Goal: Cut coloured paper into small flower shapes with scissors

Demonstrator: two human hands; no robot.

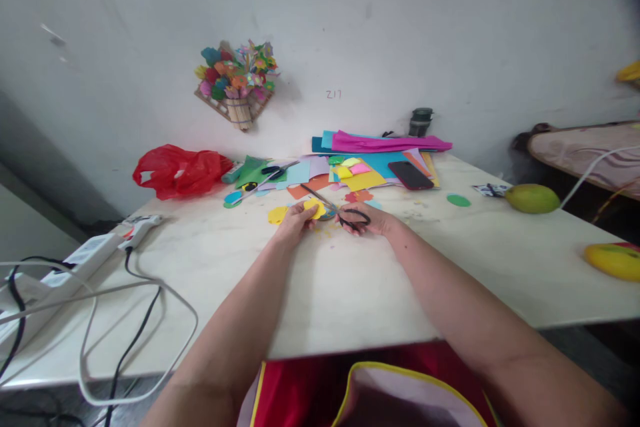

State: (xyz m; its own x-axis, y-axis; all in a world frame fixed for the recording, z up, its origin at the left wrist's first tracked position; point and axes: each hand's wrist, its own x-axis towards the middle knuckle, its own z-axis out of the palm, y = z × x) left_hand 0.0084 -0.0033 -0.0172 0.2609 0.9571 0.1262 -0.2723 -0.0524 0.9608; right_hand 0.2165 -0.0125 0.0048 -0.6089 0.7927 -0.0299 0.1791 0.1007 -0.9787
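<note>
Pinched in my left hand (296, 222) is a yellow paper piece (315, 208) with a wavy, petal-like edge. My right hand (364, 219) has its fingers in the black handles of a pair of scissors (330, 204), whose blades point up and left, apart, beside the yellow piece. Another yellow paper shape (277, 215) lies just left of my left hand. Behind the scissors an orange-red paper flower (359, 196) rests on the table, and small yellow scraps are scattered below the blades.
Coloured sheets (367, 177), a phone (411, 175) and a second pair of scissors (273, 172) lie at the back. A red plastic bag (180, 170) is back left, a power strip (75, 267) with cables at left. Right are a green mango (533, 198) and yellow mango (613, 261).
</note>
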